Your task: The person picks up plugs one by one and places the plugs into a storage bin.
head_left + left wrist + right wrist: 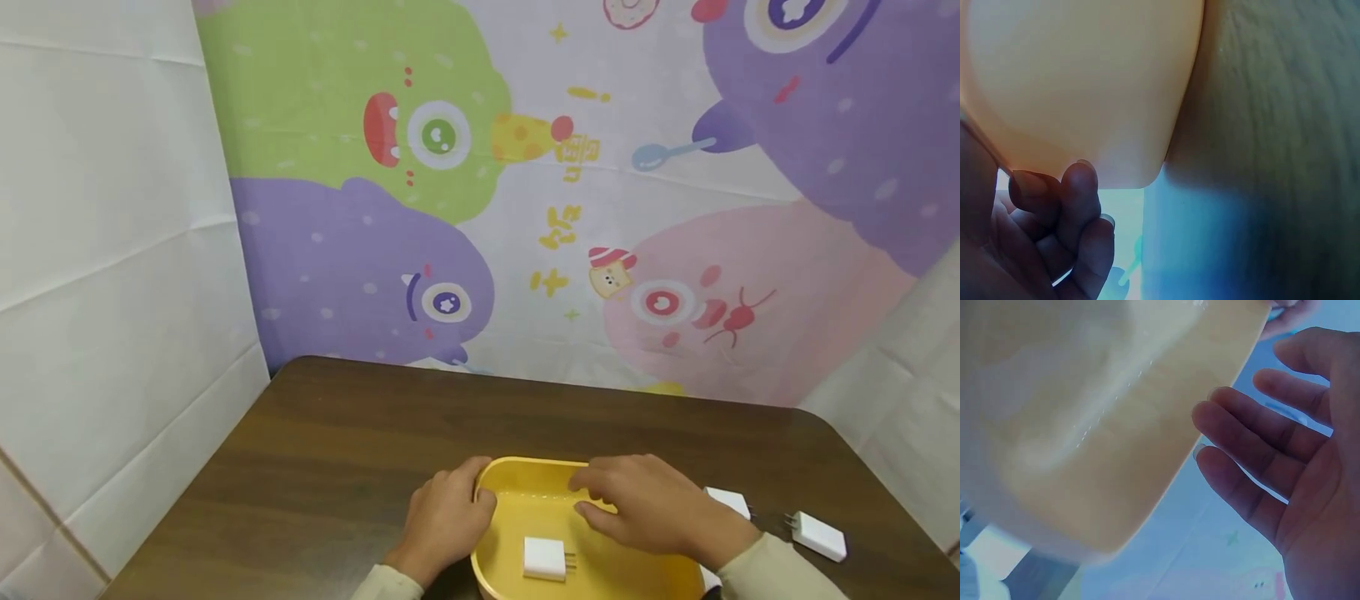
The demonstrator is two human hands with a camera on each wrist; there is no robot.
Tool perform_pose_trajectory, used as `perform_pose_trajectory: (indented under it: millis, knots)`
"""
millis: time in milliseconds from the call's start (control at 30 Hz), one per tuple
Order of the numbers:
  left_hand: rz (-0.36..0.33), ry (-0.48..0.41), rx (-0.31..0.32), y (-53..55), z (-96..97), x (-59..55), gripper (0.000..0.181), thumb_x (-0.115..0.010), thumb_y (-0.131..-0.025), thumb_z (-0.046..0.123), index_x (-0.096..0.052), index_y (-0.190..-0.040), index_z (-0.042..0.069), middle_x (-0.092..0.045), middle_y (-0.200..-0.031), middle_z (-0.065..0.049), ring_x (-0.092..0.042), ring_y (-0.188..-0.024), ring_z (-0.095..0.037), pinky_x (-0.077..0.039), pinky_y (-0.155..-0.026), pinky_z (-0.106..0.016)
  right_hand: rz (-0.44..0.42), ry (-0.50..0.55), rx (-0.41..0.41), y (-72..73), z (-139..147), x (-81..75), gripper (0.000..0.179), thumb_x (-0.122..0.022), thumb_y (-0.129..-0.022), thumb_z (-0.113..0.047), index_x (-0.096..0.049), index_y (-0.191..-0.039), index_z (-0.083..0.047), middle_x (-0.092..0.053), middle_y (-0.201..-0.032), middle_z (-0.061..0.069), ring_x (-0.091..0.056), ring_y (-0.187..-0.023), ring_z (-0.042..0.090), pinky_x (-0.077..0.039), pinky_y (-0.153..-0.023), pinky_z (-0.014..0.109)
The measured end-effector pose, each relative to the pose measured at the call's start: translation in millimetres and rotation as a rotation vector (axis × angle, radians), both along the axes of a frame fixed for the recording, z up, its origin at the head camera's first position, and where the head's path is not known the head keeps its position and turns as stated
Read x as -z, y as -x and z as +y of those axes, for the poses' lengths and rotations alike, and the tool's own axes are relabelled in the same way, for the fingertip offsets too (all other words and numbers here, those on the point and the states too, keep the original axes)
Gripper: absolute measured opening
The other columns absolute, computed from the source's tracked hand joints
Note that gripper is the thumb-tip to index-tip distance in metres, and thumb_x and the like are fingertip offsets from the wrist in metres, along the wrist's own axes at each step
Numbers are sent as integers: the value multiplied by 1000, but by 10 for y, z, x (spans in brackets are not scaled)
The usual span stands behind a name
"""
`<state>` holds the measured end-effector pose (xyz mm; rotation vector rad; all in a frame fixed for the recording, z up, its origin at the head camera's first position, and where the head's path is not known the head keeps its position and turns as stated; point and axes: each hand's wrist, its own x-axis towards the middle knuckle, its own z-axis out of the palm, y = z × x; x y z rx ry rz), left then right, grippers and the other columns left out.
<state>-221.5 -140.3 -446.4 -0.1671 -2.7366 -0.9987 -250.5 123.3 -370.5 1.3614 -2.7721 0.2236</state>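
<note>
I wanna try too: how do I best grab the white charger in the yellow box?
Probably from above: pinch the white charger by its near and far sides. It lies flat in the open yellow box, prongs pointing right, leaving those sides clear.

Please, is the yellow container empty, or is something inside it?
Not empty: the head view shows a white plug adapter lying inside the yellow container. The right hand hides part of the inside.
</note>
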Motion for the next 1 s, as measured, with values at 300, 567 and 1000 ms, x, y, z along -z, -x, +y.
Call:
perform_pose_trajectory:
  millis: [300, 567, 1000]
  knots:
    - [-18, -8, 1, 10, -11, -2, 40, -57, -91, 22, -67, -129, 16, -72, -94, 1, -59, -69, -12, -49, -67, -44, -31, 27, 111, -7, 260, -37, 26, -65, -96, -39, -73, -111, -19, -61, -92, -21, -56, -76, 1, -53, -70, 30]
    - [-23, -3, 10, -1, 6, -12, 40, -56, -92, 22, -66, -130, 16, -72, -96, 0, -61, -72, -13, -50, -69, -46, -57, 67, 274, -12, 492, -33, 19, -70, -93, -32, -73, -109, -22, -56, -86, -25, -52, -75, 0, -51, -70, 28]
    - [-16, 5, -7, -9, 25, -25, 39, -55, -92, 22, -67, -129, 16, -73, -99, -1, -63, -74, -14, -50, -69, -46, -117, 196, 447, -142, 718, 77, 19, -69, -95, -37, -72, -111, -26, -62, -95, -23, -56, -78, 0, -56, -77, 28]
